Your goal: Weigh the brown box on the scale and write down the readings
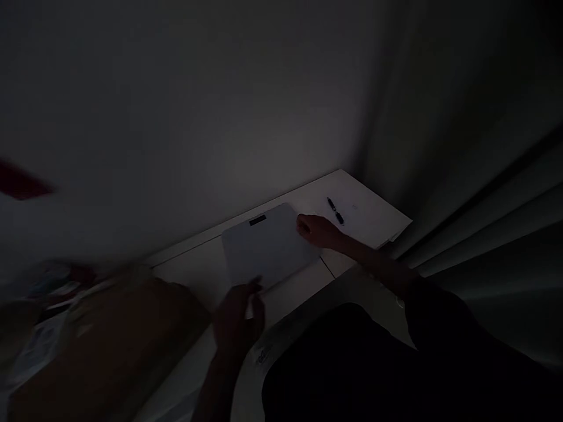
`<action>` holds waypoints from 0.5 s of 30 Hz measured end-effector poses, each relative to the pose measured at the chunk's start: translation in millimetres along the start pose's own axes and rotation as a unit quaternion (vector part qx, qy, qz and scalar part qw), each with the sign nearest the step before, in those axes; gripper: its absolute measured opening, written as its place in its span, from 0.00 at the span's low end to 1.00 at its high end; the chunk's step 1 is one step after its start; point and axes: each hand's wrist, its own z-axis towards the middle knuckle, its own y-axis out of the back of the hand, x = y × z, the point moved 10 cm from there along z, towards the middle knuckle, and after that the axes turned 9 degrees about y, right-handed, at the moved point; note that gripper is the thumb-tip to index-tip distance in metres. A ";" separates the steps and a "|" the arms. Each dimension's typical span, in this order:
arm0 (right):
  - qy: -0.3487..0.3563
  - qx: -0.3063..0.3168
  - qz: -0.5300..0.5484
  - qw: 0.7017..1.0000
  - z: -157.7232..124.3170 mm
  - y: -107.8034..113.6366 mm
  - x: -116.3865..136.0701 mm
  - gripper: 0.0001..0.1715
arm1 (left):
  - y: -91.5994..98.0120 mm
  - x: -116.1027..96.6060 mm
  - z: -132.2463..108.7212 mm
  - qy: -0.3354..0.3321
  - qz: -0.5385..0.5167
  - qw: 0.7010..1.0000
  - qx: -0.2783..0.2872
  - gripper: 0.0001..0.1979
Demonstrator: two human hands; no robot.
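In dim light, a thin, flat, light grey board-like rectangle [268, 246] lies on a white tabletop [373, 211]; a short black strip marks its far edge. I cannot make out its exact kind. My left hand [238, 316] is at its near left corner, thumb and index finger apart, with nothing visible between them. Over its right side is my right hand [320, 231], fingers curled closed; whatever they hold, if anything, is hidden. A dark pen [335, 211] rests on the tabletop beyond the right hand.
A brown cardboard box or bag [132, 340] with mixed items beside it stands at the left. Behind the table rises a pale wall [220, 117]. Curtain-like folds [492, 234] hang at the right. Something red [21, 181] shows at the left edge.
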 end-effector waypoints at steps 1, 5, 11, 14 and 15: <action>-0.036 0.010 -0.061 0.997 -4.9 12.0 -27.9 0.15 | -21.4 -18.7 5.4 -0.037 -0.008 0.999 0.029 0.13; -0.150 0.078 -0.188 0.967 -14.4 40.6 -119.7 0.28 | -119.5 -94.1 16.0 -0.196 0.025 0.958 0.207 0.20; -0.194 0.155 -0.171 0.954 -7.6 30.8 -168.2 0.31 | -206.9 -166.7 16.2 -0.324 0.044 0.855 0.402 0.25; -0.200 0.145 -0.127 0.961 -9.5 25.1 -172.1 0.29 | -216.8 -188.4 32.3 -0.335 0.006 0.886 0.322 0.26; -0.191 0.135 -0.113 0.966 -10.8 24.3 -171.3 0.27 | -217.9 -190.9 38.1 -0.328 -0.008 0.903 0.279 0.26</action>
